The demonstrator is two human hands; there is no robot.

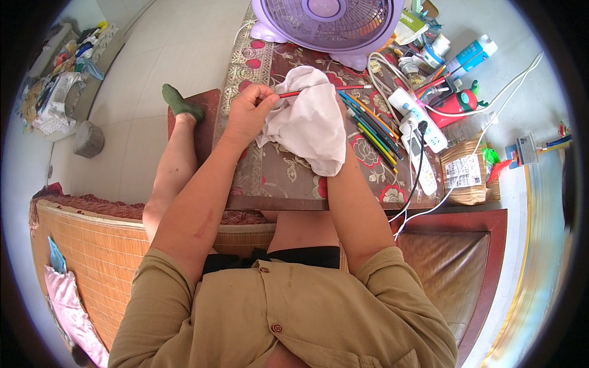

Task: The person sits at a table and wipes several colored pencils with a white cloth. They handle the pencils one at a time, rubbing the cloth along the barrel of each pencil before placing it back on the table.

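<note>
My left hand (252, 110) pinches one end of a red and black pencil (290, 94) between thumb and fingers. A white cloth (310, 122) is wrapped over the pencil's middle and hangs down. The pencil's other end, with a metal band, sticks out to the right of the cloth. My right hand (341, 103) lies mostly hidden under the cloth; only an edge of it shows, so its fingers cannot be made out. Just right of it, several coloured pencils (370, 131) lie loosely side by side on the patterned tablecloth (285, 175).
A purple fan (324, 27) stands at the table's far edge. Power strips (421, 122) with white and black cables lie at the right, near a red bottle (455, 108), a blue and white can (471, 55), jars and a brown paper package (464, 172). A wooden stool (207, 115) stands left of the table.
</note>
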